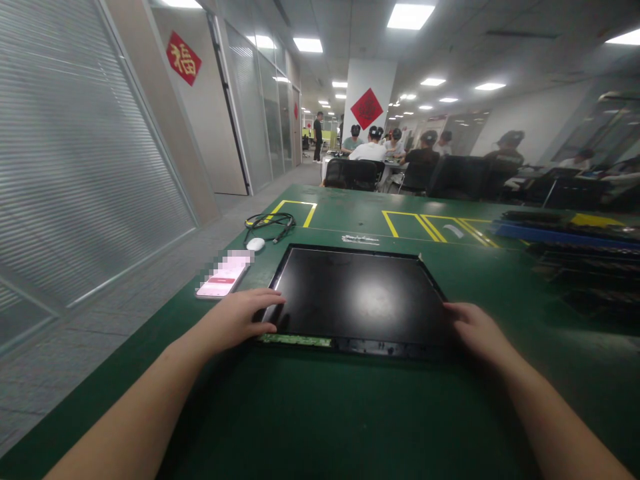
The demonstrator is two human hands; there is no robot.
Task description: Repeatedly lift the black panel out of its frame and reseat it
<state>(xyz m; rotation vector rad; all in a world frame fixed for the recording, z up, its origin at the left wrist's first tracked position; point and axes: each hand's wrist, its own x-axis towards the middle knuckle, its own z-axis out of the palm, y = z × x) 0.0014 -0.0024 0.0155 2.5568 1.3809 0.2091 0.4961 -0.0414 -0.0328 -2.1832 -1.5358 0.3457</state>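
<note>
A black LCD display panel (350,293) lies screen-up on the green table, in a thin dark frame. A green circuit board strip (297,341) shows along the left part of its near edge. My left hand (245,317) holds the panel's left edge near the front corner, with thumb and forefinger apart and reaching onto the border. At the opposite side, my right hand (473,327) grips the right edge; its thumb is at the rim and its other fingers are mostly hidden.
Left of the panel are a phone (224,275), a white mouse (255,245) and a coiled black cable (270,225). A small whitish strip (360,239) lies behind the panel. Stacked dark panels (580,267) occupy the table's right side. Several people sit at tables beyond.
</note>
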